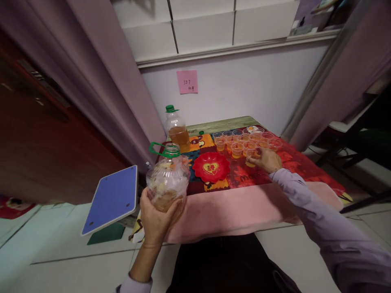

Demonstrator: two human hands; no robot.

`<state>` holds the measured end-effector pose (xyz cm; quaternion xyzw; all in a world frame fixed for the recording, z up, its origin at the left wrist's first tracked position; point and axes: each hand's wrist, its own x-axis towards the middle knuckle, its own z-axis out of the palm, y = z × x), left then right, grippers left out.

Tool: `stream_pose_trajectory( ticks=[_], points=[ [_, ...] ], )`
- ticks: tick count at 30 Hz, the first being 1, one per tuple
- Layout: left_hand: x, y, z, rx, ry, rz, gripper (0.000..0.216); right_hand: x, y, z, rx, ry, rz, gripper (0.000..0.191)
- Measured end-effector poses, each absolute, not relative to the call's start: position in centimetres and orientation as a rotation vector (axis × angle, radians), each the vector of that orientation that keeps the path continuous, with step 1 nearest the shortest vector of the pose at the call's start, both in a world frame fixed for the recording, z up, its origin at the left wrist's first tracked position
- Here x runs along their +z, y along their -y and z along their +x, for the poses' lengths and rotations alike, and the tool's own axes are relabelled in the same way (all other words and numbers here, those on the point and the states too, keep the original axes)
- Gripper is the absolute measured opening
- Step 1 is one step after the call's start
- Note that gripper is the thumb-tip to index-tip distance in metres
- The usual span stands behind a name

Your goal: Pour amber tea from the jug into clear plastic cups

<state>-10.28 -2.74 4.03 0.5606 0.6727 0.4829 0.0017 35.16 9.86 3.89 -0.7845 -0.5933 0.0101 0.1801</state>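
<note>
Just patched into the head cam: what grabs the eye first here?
The big clear jug with a green handle, held up in the left hand at the table's near-left corner. Behind it, a red plate sits mid-table, and the right hand grips one small cup at the front of a cluster of cups holding amber liquid.

- Left hand [156, 217]: near, low left of centre, palm up and forward, fingers and thumb spread wide and curled in a cupping grip; wrist bent back.
- Left forearm bare, rising from the bottom edge, sleeve cuff at the very bottom.
- Right hand [267, 159]: far, right of centre, knuckles up, fingers curled closed in a pinch.
- Right arm stretched out from the lower right, sleeved to the wrist.
</note>
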Motion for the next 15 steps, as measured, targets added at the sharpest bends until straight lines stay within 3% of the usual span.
stream_pose_trajectory(
  ticks=[15],
  points=[
    [4.1, 3.1, -10.3, 1.516, -2.125, 1.698, 0.113, 2.3, -10.5, 36.9, 0.062, 1.56, -2.312, 0.072]
  ],
)
